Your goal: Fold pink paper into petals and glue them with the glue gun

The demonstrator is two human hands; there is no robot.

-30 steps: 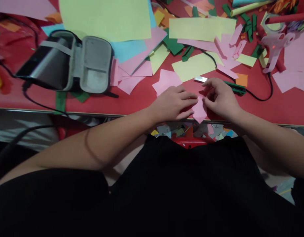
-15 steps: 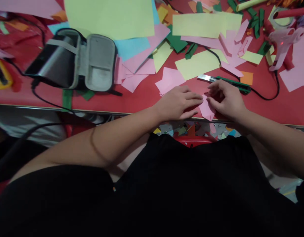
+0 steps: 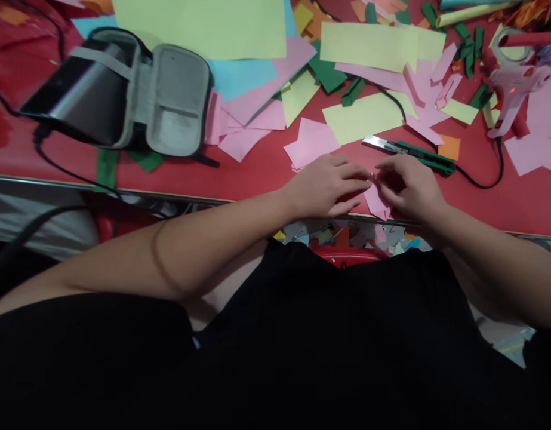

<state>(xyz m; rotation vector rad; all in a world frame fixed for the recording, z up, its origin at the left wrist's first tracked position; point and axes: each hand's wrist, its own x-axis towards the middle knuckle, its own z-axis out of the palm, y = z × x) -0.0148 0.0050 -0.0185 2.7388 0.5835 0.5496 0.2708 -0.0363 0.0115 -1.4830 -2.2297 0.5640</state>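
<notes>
A small folded piece of pink paper (image 3: pixel 376 202) lies by the table's front edge, between my two hands. My left hand (image 3: pixel 325 186) comes at it from the left, its fingertips on the paper's upper left edge; the thumb is hidden. On the other side, my right hand (image 3: pixel 412 186) has its thumb and forefinger curled together at the upper right of the same piece. Just beyond the right hand rests a green utility knife (image 3: pixel 421 155) with its blade out. A small stack of pink paper pieces (image 3: pixel 313 143) sits past my left hand.
A pink glue gun (image 3: pixel 512 89) with a lit red light stands at the right, its black cord curving over the red table (image 3: pixel 252 182). Yellow sheets (image 3: pixel 369 116) and green scraps (image 3: pixel 353 91) spread across the back. An open grey-lined case (image 3: pixel 179 101) holds a dark device at the left.
The view has shifted slightly, moving the case left and up. My right fingertips have drawn closer to the left ones, and the paper's top edge is now pinched up between them.
</notes>
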